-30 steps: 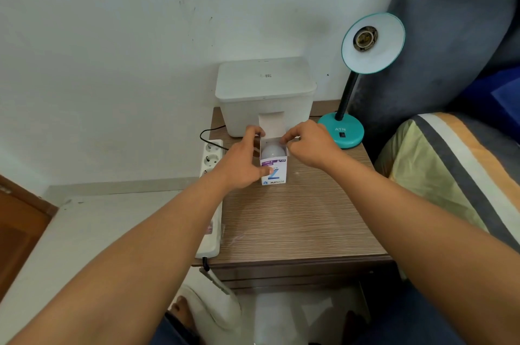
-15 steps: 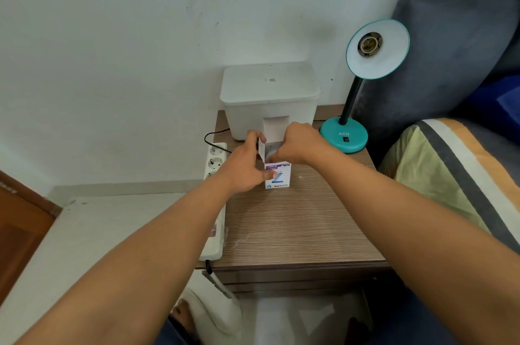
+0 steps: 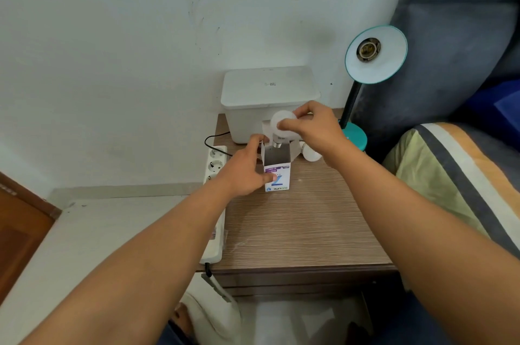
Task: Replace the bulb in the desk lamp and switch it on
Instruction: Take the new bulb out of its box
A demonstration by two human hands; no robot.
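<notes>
Both your forearms reach forward from the bottom corners of the view, bare to past the elbows, and draw together toward the middle. Your left hand [image 3: 244, 173] sits lower and nearer, wrist nearly straight, fingers curled round the far side and thumb pressed on the near face of the box [image 3: 277, 168] it clamps. Your right hand [image 3: 312, 126] is raised higher and farther out, wrist bent so the back of the hand faces up. Its thumb and fingertips [image 3: 282, 126] pinch the round top of the bulb [image 3: 282, 126] from above, the remaining fingers arched over it. The two hands are close but not touching.
</notes>
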